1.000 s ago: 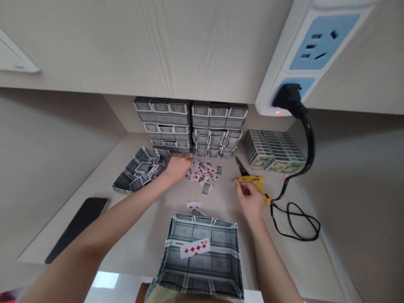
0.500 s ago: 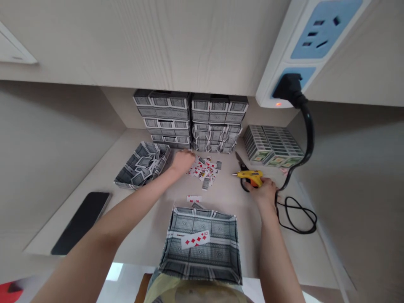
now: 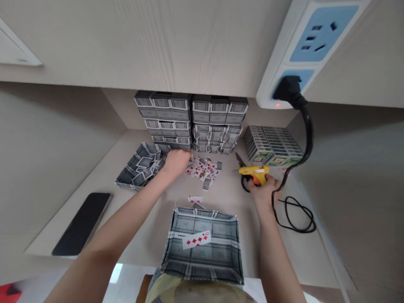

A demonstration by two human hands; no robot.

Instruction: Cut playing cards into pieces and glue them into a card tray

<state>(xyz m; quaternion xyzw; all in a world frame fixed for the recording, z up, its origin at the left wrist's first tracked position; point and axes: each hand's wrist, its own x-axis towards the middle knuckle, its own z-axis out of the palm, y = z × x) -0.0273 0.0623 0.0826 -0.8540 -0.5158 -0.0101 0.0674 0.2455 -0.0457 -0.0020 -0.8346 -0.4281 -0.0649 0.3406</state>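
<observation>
My right hand (image 3: 263, 191) is wrapped round the orange trigger area of a yellow glue gun (image 3: 253, 170), its nozzle pointing left. Black-handled scissors (image 3: 244, 182) lie partly beneath the gun. My left hand (image 3: 178, 161) is closed at the left edge of a pile of cut playing-card pieces (image 3: 203, 170); what its fingers pinch is mostly hidden. Close to my body sits an open box made of playing cards (image 3: 217, 263), with a cut six-of-diamonds piece (image 3: 197, 240) lying inside.
Card-made boxes (image 3: 192, 113) are stacked at the back. An open card tray (image 3: 126, 174) holds cut pieces, and a phone (image 3: 82, 224) lies at left. Card packs (image 3: 273, 145) stand back right. A black cord (image 3: 308, 139) runs from the power strip (image 3: 285, 67) to the right hand.
My right hand has raised the glue gun slightly and shifted it right. My left hand has moved a little left, away from the pile's middle.
</observation>
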